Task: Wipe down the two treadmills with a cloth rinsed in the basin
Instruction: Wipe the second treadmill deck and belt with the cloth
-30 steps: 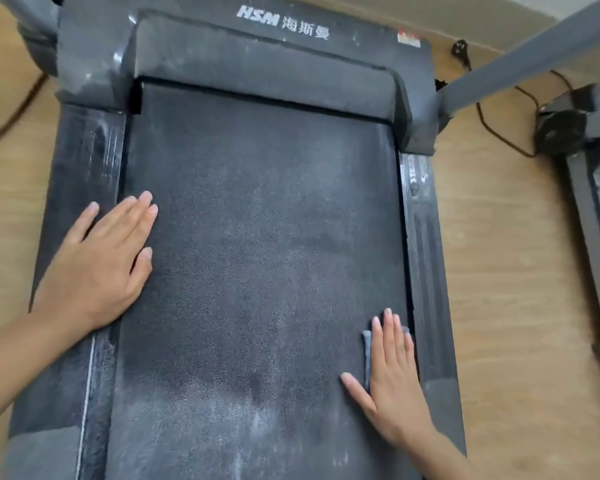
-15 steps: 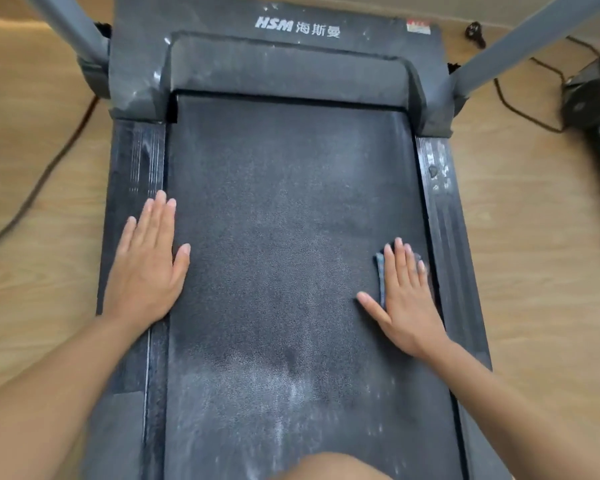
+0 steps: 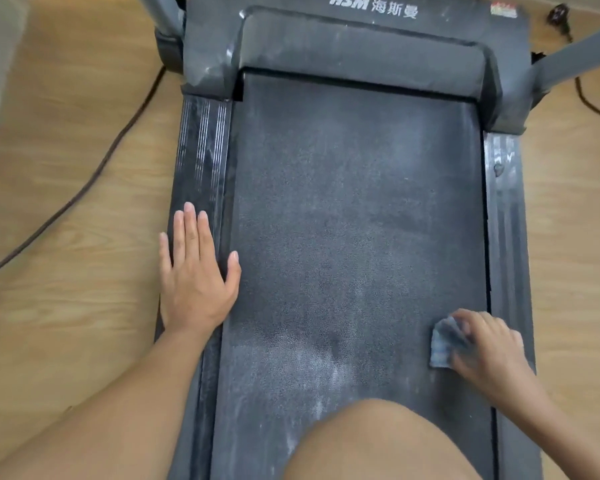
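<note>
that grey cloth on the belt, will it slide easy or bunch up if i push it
Probably floppy: the cloth is small, thin and lies flat under the right hand, so it may bunch without pressure. The belt looks grainy and dusty, so expect drag, not glide. It likely lifts with little effort.

Soft, even light; shadows are faint. Pale glare streaks the glossy black ribbed side rail (image 3: 201, 150) at centre left. The right hand (image 3: 489, 348) and small blue-grey cloth (image 3: 442, 344) at lower right are motion-blurred. Straight lines bow near the edges.
</note>
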### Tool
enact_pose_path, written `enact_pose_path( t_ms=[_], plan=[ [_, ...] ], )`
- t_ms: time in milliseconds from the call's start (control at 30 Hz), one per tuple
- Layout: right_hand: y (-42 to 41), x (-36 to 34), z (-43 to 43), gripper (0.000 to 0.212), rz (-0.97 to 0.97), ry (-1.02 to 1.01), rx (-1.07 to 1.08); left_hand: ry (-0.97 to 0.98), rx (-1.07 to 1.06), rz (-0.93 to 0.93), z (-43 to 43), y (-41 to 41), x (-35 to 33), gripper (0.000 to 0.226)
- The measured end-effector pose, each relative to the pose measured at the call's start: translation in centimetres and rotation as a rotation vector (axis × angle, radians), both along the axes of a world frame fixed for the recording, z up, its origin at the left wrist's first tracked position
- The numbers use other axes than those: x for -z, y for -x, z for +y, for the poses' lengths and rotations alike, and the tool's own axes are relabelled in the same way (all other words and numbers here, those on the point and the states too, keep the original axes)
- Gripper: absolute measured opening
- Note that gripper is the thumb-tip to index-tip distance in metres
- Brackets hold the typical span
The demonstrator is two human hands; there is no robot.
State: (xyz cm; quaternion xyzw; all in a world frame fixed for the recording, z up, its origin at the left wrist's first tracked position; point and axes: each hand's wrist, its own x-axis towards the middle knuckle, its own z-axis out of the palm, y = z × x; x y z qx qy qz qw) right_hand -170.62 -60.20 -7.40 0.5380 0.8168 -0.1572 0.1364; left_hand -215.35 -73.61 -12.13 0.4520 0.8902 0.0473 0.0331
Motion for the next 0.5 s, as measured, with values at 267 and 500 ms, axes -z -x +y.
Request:
enact_pose_path(
  t_ms=[267,500],
  plan=[
    [4.1,-6.2,9.0,0.031,0.449,-0.155,0.259,-0.035,-0.022,-0.009,-0.2,-0.1,-0.2,0.081],
    [7.8,-3.0,13.1,0.032,0.285,-0.184,0.125,-0.062,-0.027,-0.021,-0.1,-0.2,-0.1,0.082]
  ],
)
